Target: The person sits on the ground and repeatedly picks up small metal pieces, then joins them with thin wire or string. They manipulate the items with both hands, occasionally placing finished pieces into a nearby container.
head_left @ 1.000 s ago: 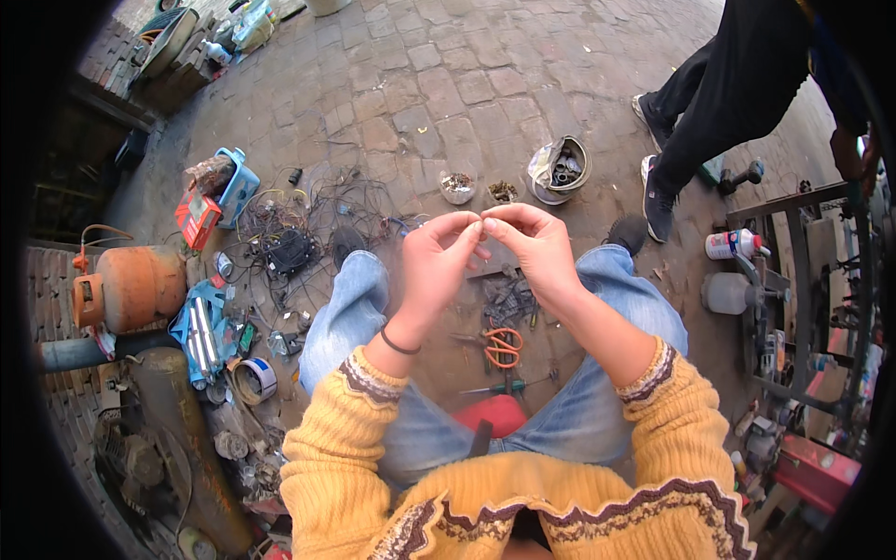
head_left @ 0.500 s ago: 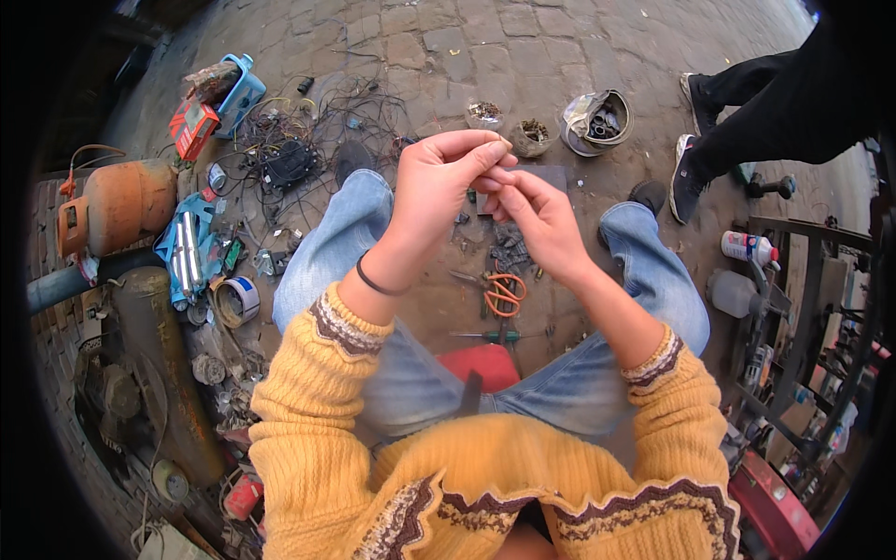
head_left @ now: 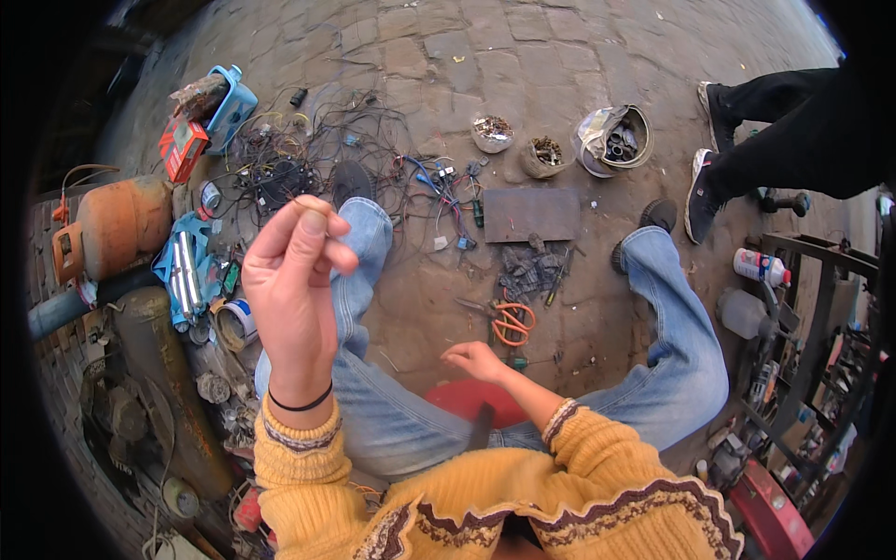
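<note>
My left hand [head_left: 303, 289] is raised over my left knee, thumb and fingertips pinched together. A thin strand seems to show at the fingertips, too fine to name. My right hand [head_left: 476, 359] hangs low between my legs, just above a red rounded object [head_left: 478, 401], its fingers stretched out to the left with nothing visible in them. Beyond it, orange-handled scissors [head_left: 511, 324] lie on the ground, with a crumpled dark grey heap [head_left: 534, 273] and a flat dark plate [head_left: 532, 216] farther off.
Tangled wires [head_left: 322, 140] spread at the far left near a blue container [head_left: 231, 107]. Two small tubs [head_left: 493, 135] of metal bits and a larger bucket [head_left: 613, 142] stand ahead. An orange gas cylinder [head_left: 121, 224] lies left; a metal rack [head_left: 807, 308] and another person's legs [head_left: 775, 149] are right.
My hands have parted. The left moved left and nearer, still pinched; the right dropped down toward my lap with its fingers extending. The plate and loose wires ahead have come into sight.
</note>
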Tool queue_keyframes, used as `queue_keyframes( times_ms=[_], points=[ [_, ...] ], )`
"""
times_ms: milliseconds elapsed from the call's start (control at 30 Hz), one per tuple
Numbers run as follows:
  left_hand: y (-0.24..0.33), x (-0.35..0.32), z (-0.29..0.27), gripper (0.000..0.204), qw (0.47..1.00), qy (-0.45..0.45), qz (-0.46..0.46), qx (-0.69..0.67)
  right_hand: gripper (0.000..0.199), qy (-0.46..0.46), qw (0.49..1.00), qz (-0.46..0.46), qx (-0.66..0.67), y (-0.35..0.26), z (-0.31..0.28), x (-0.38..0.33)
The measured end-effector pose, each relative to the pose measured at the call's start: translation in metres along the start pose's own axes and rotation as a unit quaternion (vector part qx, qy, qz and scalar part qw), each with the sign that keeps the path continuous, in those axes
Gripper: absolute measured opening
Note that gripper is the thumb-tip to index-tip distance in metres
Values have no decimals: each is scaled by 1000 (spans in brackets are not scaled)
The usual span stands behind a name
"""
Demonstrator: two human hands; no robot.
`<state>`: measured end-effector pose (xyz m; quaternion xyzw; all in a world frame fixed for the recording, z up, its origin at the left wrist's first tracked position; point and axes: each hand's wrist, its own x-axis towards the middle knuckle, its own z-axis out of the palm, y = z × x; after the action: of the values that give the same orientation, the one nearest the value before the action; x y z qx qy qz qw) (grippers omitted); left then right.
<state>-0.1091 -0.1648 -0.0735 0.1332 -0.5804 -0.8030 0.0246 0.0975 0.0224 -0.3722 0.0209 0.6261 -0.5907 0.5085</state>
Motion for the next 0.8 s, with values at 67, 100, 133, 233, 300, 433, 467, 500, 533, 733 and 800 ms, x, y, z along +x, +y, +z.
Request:
queue_keyframes(
  times_ms=[67,100,133,233,300,433,467,500,533,733,800],
  points=[
    [8,-9,-3,11,995,-74,-70,-24,32,18,957,-13,-289,23,-16,7],
    [14,-11,-7,10,987,-132,-94,-10,41,7,935,100,-341,28,-28,18],
    [12,-8,-9,12,975,-220,-41,0,34,83,915,105,-381,29,-43,26],
    [12,4,-17,16,891,-442,67,-83,17,373,885,-25,-279,17,-94,41],
    [12,4,-17,14,844,-497,59,-192,14,435,878,-65,-190,0,-131,59],
    [13,-14,-11,16,834,-468,86,-278,18,512,845,-53,-145,-36,-178,97],
    [2,-15,-8,17,814,-466,144,-314,20,516,842,-56,-147,-44,-184,107],
    [-8,-14,-4,24,789,-464,199,-351,24,511,847,-48,-140,-51,-189,116],
    [-7,-17,-5,24,801,-443,198,-351,24,522,836,-41,-167,-57,-191,127],
    [9,-5,-27,27,830,-470,86,-287,22,554,822,33,-130,-64,-192,157],
    [21,-2,-34,34,823,-495,4,-280,16,551,831,13,-74,-62,-191,158]
  ],
)
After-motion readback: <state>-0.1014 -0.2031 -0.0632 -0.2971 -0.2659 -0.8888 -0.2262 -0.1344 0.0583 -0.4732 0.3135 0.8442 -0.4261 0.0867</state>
